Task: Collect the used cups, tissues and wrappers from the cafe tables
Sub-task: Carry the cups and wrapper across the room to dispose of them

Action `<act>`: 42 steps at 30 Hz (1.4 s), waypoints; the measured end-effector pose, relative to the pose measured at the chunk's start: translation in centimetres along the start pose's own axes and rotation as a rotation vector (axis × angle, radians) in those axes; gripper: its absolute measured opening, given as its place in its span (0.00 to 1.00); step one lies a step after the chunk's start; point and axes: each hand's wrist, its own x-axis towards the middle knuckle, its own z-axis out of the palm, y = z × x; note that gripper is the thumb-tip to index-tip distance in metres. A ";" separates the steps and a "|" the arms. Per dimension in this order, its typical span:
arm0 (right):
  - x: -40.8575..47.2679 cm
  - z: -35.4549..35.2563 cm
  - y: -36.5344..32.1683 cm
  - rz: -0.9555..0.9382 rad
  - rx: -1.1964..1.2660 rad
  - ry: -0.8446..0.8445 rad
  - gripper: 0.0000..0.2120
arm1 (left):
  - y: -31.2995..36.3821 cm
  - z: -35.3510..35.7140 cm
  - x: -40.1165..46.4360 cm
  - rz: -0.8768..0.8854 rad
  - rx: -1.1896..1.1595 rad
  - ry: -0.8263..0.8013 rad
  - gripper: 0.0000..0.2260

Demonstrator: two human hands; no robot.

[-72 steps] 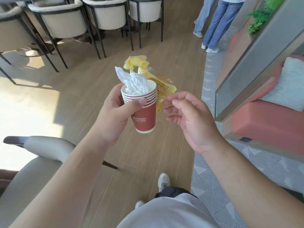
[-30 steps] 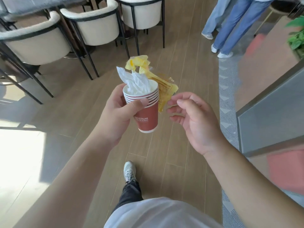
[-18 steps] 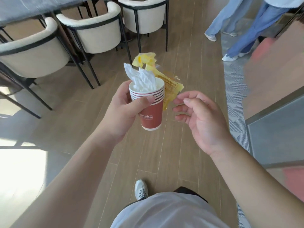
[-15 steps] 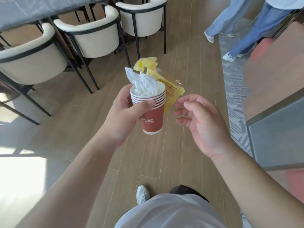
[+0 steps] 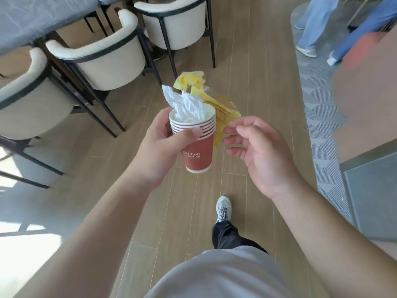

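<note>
My left hand (image 5: 159, 145) grips a stack of red paper cups (image 5: 198, 153) held upright in front of me. A crumpled white tissue (image 5: 187, 104) sticks out of the top cup. Yellow wrappers (image 5: 221, 115) poke up behind the tissue and hang over the rim on the right. My right hand (image 5: 262, 155) hovers just right of the cups with its fingers loosely curled. Its index fingertip is at the edge of the hanging wrapper, and it holds nothing.
Cream armchairs with black frames (image 5: 103, 59) line a grey table (image 5: 32, 16) at the upper left. Two people's legs (image 5: 311, 24) stand at the upper right on a patterned carpet (image 5: 322, 108). A grey panel (image 5: 371, 190) stands at the right. Wooden floor lies underfoot.
I have walked along the floor, so the chairs and table came closer on the left. My right hand drew nearer to the wrapper. The cups stay in my left hand.
</note>
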 end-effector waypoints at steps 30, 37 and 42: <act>42.1 -7.3 -9.4 -0.030 -0.017 0.180 0.08 | 5.0 3.3 47.1 0.056 -0.072 -0.147 0.32; 55.2 -4.0 -12.2 -0.028 -0.033 0.270 0.07 | 6.9 -1.1 61.1 0.029 -0.127 -0.203 0.32; 62.2 -2.6 -13.9 -0.061 -0.028 0.302 0.06 | 9.3 -3.0 68.8 0.060 -0.139 -0.225 0.33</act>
